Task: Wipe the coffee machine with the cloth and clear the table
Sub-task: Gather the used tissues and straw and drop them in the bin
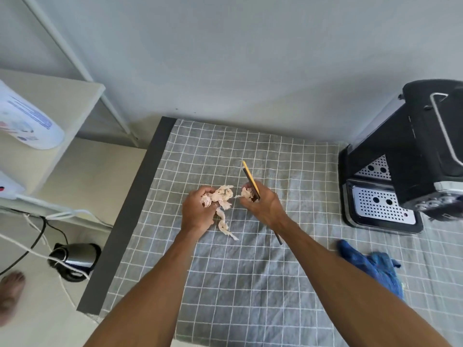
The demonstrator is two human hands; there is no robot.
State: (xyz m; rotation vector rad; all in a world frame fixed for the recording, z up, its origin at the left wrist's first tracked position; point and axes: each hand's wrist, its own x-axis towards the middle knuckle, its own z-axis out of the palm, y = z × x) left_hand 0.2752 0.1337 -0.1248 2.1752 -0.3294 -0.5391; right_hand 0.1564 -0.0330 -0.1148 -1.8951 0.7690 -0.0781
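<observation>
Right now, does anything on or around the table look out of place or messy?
Yes. Torn pale paper scraps are bunched in both hands, one strip trailing onto the grey checked tablecloth. The right hand also grips thin sticks. A crumpled blue cloth lies near the black coffee machine. A steel kettle sits on the floor.

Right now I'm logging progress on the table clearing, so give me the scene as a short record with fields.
left hand: closed on crumpled pale paper scraps
right hand: holds more scraps plus two thin sticks
blue cloth: lying on the table, right of the arms, untouched
coffee machine: far right, on the checked tablecloth
kettle: on the floor, left of the table
</observation>
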